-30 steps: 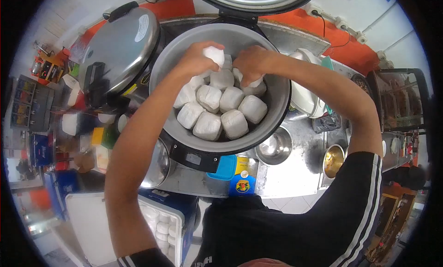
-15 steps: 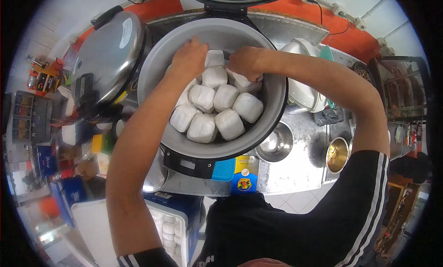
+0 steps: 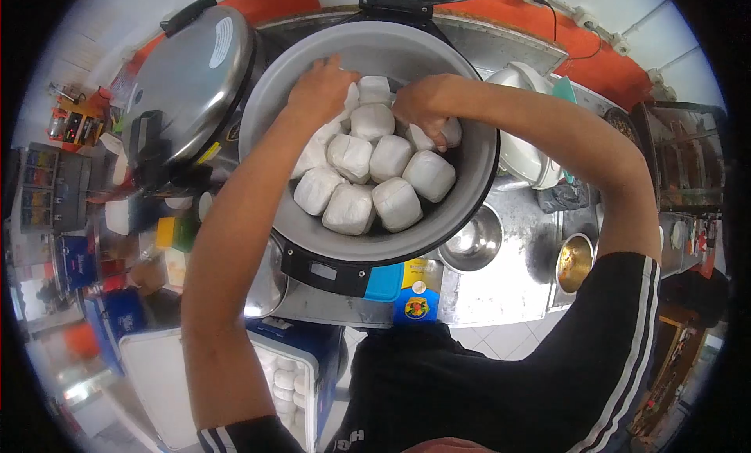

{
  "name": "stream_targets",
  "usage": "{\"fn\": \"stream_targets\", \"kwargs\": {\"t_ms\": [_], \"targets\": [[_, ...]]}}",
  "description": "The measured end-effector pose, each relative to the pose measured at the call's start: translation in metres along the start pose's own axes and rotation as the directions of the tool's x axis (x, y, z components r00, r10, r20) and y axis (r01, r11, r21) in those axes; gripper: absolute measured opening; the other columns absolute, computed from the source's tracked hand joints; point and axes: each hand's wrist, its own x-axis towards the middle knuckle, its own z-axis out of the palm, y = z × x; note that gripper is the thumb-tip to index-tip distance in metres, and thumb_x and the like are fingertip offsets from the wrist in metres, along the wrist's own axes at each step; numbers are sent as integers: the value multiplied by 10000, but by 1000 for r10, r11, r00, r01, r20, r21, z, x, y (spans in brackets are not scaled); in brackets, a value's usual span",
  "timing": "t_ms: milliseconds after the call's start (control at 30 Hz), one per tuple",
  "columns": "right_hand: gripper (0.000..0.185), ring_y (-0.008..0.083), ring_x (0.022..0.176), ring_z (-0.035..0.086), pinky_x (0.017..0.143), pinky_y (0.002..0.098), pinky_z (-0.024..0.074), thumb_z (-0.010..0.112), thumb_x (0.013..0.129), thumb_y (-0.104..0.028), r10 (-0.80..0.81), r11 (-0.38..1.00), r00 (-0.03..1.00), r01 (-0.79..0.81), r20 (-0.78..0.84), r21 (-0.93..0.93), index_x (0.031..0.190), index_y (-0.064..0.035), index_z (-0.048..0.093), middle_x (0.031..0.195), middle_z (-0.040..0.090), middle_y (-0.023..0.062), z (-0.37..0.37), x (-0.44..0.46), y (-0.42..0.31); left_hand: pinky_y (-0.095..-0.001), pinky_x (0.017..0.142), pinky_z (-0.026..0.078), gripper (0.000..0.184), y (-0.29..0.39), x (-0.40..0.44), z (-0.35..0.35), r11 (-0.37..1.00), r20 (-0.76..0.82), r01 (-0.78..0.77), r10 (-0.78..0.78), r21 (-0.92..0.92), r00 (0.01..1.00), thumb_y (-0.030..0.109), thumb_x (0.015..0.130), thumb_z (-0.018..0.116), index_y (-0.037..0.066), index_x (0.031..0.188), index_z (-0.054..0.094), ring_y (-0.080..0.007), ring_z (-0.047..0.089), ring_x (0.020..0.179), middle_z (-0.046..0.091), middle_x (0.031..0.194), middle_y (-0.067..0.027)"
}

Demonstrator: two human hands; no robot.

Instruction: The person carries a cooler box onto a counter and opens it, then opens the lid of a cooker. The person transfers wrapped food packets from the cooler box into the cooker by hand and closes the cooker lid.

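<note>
Several white wrapped parcels [image 3: 371, 122], rounded and block-like, lie piled in a large grey cooker pot [image 3: 262, 116]. My left hand [image 3: 322, 91] is inside the far left of the pot, its fingers curled around a parcel that is partly hidden beneath it. At the far right of the pile, my right hand [image 3: 426, 107] grips another parcel [image 3: 421, 138] from above, thumb reaching down its near side. Both hands partly cover the parcels they touch. Nearer parcels [image 3: 348, 209] rest in the front of the pot, untouched.
A closed steel cooker [image 3: 188, 85] stands to the left. On the metal counter at right are a steel bowl [image 3: 473, 238], a gold-coloured bowl [image 3: 575, 261] and a white container [image 3: 524, 152]. Below, a blue cooler box [image 3: 309, 351] holds more white parcels.
The view has shifted slightly, moving the pot a little right and up. My right hand has turned, so its thumb now shows against a parcel. My left hand stays at the far left.
</note>
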Motion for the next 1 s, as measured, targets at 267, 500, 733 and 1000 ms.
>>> {"fn": "stream_targets", "kwargs": {"t_ms": [267, 500, 733, 1000], "targets": [[619, 331, 896, 669, 745, 403, 541, 899, 485, -268, -3, 998, 1000, 2, 29, 57, 967, 35, 656, 915, 686, 187, 9, 15, 8, -453, 933, 477, 392, -5, 8, 0, 1000, 91, -12, 14, -16, 996, 49, 805, 602, 157, 1181, 626, -376, 560, 1090, 523, 1219, -187], [705, 301, 1000, 623, 813, 424, 505, 835, 607, -202, 163, 987, 874, -141, -458, 84, 1223, -63, 523, 1034, 651, 146, -7, -75, -49, -458, 951, 444, 395, -14, -43, -48, 924, -173, 59, -133, -378, 976, 139, 825, 618, 146, 1218, 586, -357, 568, 1062, 553, 1178, -185], [554, 198, 653, 643, 605, 301, 496, 780, 714, -187, -292, 417, 676, 727, -677, 545, 1208, -82, 550, 839, 663, 94, 17, -132, -223, -264, 744, 488, 199, 33, -339, -79, 567, -387, 4, -568, -824, 726, 26, 828, 627, 25, 1026, 652, -152, 626, 838, 654, 943, -91], [400, 236, 680, 649, 631, 344, 492, 704, 772, -143, -656, 340, 599, 778, -459, 528, 1133, -37, 571, 762, 650, 134, 17, 1, -452, -343, 717, 487, 278, 141, -690, 36, -159, 278, 704, -959, -692, 57, 91, 800, 669, 57, 1074, 630, -220, 608, 872, 641, 916, -97]]}}
